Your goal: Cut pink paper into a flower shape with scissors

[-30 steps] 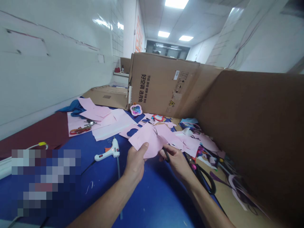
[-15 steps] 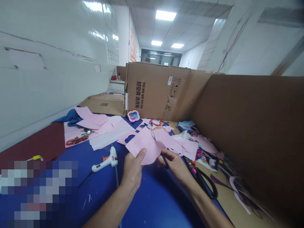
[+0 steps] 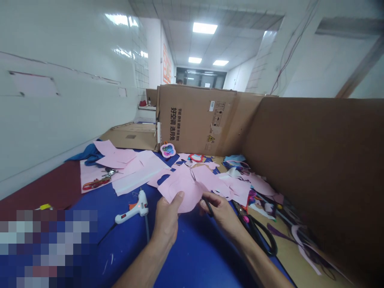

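So our left hand (image 3: pixel 167 219) has a thin, pale pink sheet (image 3: pixel 188 199) (paper or foam, we can't tell) pinched mid-frame. Our right hand (image 3: pixel 221 210), just apart, grips black-handled scissors (image 3: pixel 207 207), blades (image 3: pixel 192 175) partly hidden by the sheet. Lower left's one pixelated patch (image 3: pixel 48 250).

left hand (image 3: pixel 168 218) partly hidden beneath pink sheet (image 3: pixel 188 198), held scissors (image 3: pixel 208 205) partly covered by right hand (image 3: pixel 221 209), near left corner of surface (image 3: pixel 195 256) pixelated
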The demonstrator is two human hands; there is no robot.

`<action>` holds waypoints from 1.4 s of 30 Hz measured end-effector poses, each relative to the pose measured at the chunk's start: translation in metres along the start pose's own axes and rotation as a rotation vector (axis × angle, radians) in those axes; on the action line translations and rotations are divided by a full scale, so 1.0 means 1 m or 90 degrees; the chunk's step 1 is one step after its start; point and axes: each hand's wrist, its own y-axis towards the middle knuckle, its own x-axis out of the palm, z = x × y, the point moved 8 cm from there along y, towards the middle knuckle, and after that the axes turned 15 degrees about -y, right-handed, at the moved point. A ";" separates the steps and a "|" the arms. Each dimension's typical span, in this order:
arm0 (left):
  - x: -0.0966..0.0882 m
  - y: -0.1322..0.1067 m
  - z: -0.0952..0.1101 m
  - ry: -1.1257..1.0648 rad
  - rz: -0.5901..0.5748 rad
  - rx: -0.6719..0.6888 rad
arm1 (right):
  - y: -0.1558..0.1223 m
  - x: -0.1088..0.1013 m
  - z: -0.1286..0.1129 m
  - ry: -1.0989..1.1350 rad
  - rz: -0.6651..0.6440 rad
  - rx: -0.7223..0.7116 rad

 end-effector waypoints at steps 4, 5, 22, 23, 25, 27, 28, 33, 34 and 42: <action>0.001 0.000 0.001 0.000 -0.004 -0.001 | 0.000 0.000 -0.001 0.002 0.000 -0.005; 0.001 0.000 0.001 0.003 -0.005 -0.003 | -0.001 0.000 -0.001 0.002 0.001 -0.004; -0.004 0.011 0.004 0.032 -0.018 0.000 | 0.000 0.001 0.000 0.023 0.005 0.009; -0.004 0.012 0.004 0.036 -0.021 -0.001 | -0.001 0.001 0.000 0.024 0.003 0.007; -0.004 0.012 0.004 0.044 -0.025 -0.001 | -0.001 0.001 -0.001 0.031 -0.003 0.002; -0.005 0.013 0.004 0.056 -0.032 0.004 | -0.002 0.001 -0.003 0.039 -0.009 -0.004; -0.006 0.014 0.004 0.062 -0.035 0.007 | -0.002 0.001 -0.003 0.041 -0.010 -0.006; -0.008 0.015 0.005 0.086 -0.042 0.018 | -0.002 0.000 -0.003 0.044 -0.006 -0.007; -0.009 0.015 0.005 0.087 -0.041 0.019 | -0.002 0.000 -0.002 0.044 -0.006 -0.006; -0.007 0.016 0.005 0.095 -0.052 0.010 | -0.001 -0.001 0.000 0.033 0.000 -0.002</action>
